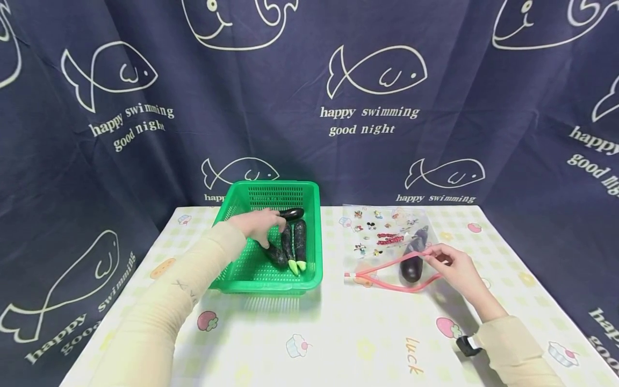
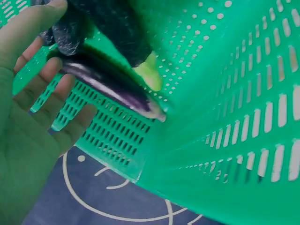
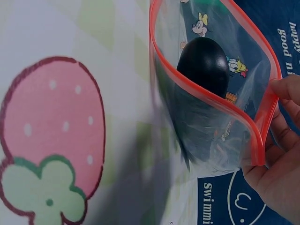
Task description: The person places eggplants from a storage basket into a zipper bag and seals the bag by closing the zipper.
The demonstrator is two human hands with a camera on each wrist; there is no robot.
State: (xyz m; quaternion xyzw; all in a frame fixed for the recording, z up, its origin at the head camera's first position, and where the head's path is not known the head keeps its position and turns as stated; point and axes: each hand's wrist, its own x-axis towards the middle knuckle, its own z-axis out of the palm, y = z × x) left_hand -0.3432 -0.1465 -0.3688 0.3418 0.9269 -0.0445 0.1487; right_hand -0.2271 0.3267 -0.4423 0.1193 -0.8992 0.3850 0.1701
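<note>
Has one glossy dark eggplant (image 1: 411, 270) inside a clear, cartoon-printed zip bag (image 1: 384, 247), pinches that bag's red rim with the right hand (image 1: 454, 269), and reaches the left hand (image 1: 258, 223), with fingers spread wide, over four more eggplants (image 1: 300, 239) in a green perforated basket (image 1: 271, 287), on a checked tablecloth (image 1: 348, 328) before a navy fish-print curtain (image 1: 285, 107).

The pale checked tabletop (image 1: 261, 344) is occupied by a green basket (image 1: 316, 236) and, near it, a red-edged clear bag (image 1: 367, 244).
</note>
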